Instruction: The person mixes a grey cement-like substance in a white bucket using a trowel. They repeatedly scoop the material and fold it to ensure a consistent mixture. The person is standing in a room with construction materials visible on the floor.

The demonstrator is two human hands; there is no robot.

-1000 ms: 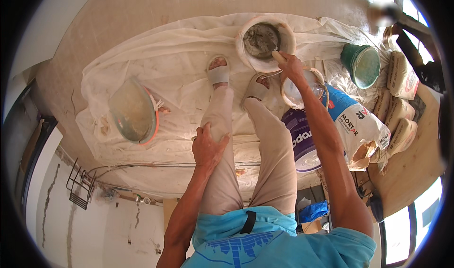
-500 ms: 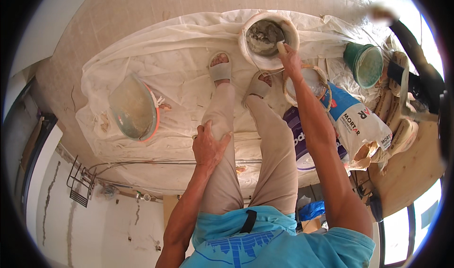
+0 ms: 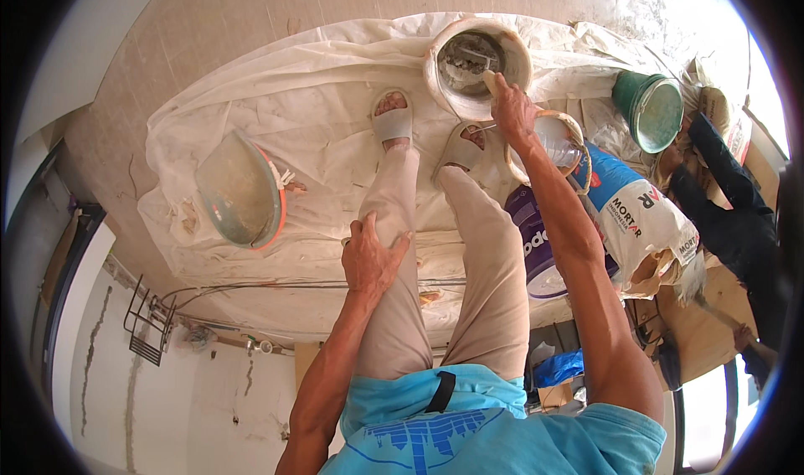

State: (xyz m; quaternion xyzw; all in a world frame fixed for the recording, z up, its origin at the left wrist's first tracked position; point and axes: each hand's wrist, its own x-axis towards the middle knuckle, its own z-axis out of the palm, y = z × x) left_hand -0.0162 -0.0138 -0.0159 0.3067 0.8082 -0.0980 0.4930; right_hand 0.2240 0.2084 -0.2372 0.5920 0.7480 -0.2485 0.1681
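Looks partway through working a wet grey mix in a whitish bucket, set on the pale sheet just ahead of the sandals. Already wetted and gathered low inside, yet appears lumpy and uneven, so probably not fully blended; shows no clear sign of having been scooped out. Keeping the hands well apart: with the right hand closed around a pale-handled tool at the near rim, and with the left hand bare of any tool, laid on the left knee of the beige trousers. Cannot tell the shape of the working end; shows only a light, straight bar in the mix, perhaps part of it. Reads as thick and paste-like, with dark, damp folds inside a round, chalky, smeared rim. Falls underfoot in soft, thin wrinkles. To the right, can see a rough-rimmed pail, a smooth green pail, a rounded purple bucket and a bulging blue-and-white sack, torn and papery at one end. To the left, can see a wide basin, orange-edged and dulled with greyish residue.
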